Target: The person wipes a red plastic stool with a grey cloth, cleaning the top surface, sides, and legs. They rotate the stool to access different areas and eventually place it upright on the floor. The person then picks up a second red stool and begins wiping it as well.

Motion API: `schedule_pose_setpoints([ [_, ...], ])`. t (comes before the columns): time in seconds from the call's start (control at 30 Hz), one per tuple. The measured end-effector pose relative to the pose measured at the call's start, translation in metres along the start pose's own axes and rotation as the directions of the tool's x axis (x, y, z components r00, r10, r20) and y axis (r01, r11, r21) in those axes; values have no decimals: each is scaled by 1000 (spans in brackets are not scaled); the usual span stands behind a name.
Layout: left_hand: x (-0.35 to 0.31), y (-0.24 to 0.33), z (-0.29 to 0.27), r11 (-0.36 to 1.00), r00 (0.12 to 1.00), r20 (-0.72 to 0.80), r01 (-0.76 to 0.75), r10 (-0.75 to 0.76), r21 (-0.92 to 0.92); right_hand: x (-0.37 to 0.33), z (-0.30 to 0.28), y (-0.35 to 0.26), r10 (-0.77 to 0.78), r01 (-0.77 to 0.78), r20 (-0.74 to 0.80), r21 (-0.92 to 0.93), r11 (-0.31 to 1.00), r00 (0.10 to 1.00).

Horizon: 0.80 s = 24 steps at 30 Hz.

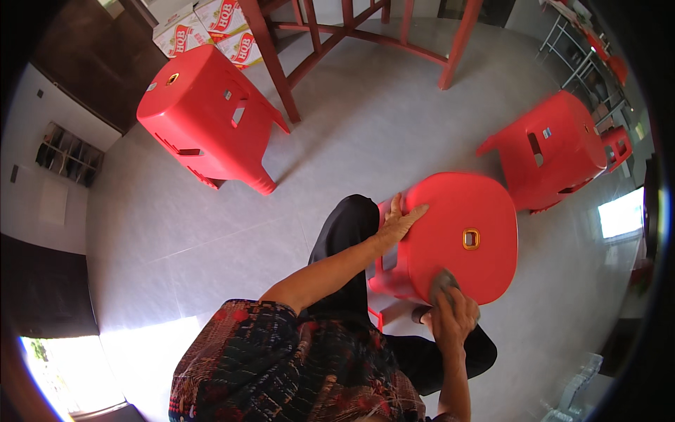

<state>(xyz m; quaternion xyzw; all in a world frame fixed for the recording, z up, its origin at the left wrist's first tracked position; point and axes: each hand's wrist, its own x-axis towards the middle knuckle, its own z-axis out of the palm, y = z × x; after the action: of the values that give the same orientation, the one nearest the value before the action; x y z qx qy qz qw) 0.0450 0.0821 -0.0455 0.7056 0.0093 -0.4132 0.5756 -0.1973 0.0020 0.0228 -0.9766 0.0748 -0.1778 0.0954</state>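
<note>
A red plastic stool (457, 211) stands between my knees, its rounded seat facing up with a gold-rimmed hole (471, 239) in it. My left hand (399, 224) grips the seat's left edge, the thumb over the top and the fingers along the side. At the near edge of the seat my right hand (453, 313) is closed on a bunched grey cloth (443, 283), pressed against the red surface. The cloth is slightly blurred, and part of it is hidden under my fingers.
Another red stool (211, 119) stands at the far left, and one more (552, 151) at the right. Red-brown wooden legs and crossbars (344, 32) rise at the back, near stacked printed cartons (211, 32). A metal rack (580, 67) stands at the far right on the grey tiled floor (337, 133).
</note>
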Motion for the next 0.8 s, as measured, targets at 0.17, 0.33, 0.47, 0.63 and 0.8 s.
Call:
schedule_pose_setpoints([
  [0.17,3,-21,11,969,987,151,95,-61,-227,-70,23,29,744,-604,-130,501,619,655],
  [0.33,-19,-7,1,948,977,214,71,-3,-310,-50,39,-3,793,-361,293,927,-100,534],
  [0.47,-2,-19,2,946,959,279,44,50,-321,-47,54,-2,713,-352,374,917,-188,594],
  [0.63,16,-33,8,938,957,276,15,86,-346,-30,68,11,786,-160,442,896,-415,433],
  [0.8,-17,-13,10,899,985,144,-28,100,-438,-58,81,53,711,-258,287,954,-152,641],
])
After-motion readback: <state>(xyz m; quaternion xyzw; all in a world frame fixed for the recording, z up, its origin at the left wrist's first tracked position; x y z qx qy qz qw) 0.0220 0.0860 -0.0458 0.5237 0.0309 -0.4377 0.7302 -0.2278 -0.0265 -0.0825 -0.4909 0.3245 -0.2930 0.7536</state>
